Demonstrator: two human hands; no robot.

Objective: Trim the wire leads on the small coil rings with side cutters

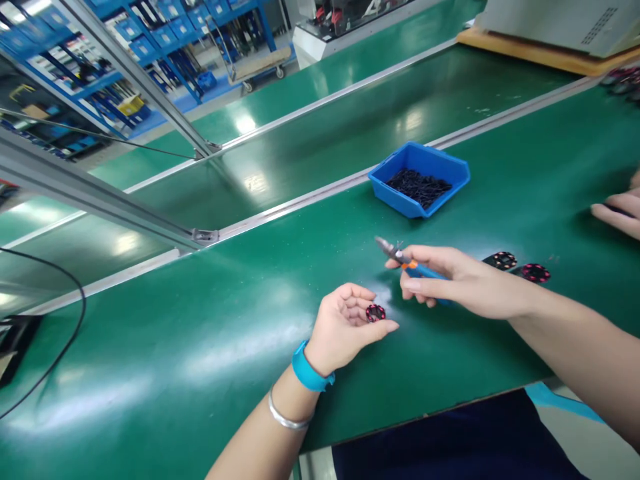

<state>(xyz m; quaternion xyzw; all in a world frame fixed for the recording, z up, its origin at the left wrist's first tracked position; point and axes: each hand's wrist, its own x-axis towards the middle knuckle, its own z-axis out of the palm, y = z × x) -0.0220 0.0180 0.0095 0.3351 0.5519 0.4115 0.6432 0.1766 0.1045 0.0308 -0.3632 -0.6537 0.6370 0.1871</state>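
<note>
Worktop (pixel 210 347): glossy green. Bin (pixel 419 179): bright blue, black small parts inside. Ring part (pixel 375 313) in left hand (pixel 345 327): black with pink-red segments. Pliers (pixel 407 261) in right hand (pixel 450 280): blue-and-orange handles, grey tip. Wristband (pixel 307 370): blue. Bangle (pixel 285 417): silver.

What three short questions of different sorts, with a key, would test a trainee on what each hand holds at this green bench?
1. True or false: the left hand holds a small black and pink ring-shaped part in its fingers.
2. Which tool does the right hand hold? A. small pliers with blue and orange handles B. a hammer C. a paintbrush
3. Fill in: the blue bin beyond the hands holds small ____ pieces.

Key
1. True; the part sits at the fingertips, above the green bench top.
2. A; the metal tips point left, away from the two similar ring parts lying by the right wrist.
3. Black.
</note>
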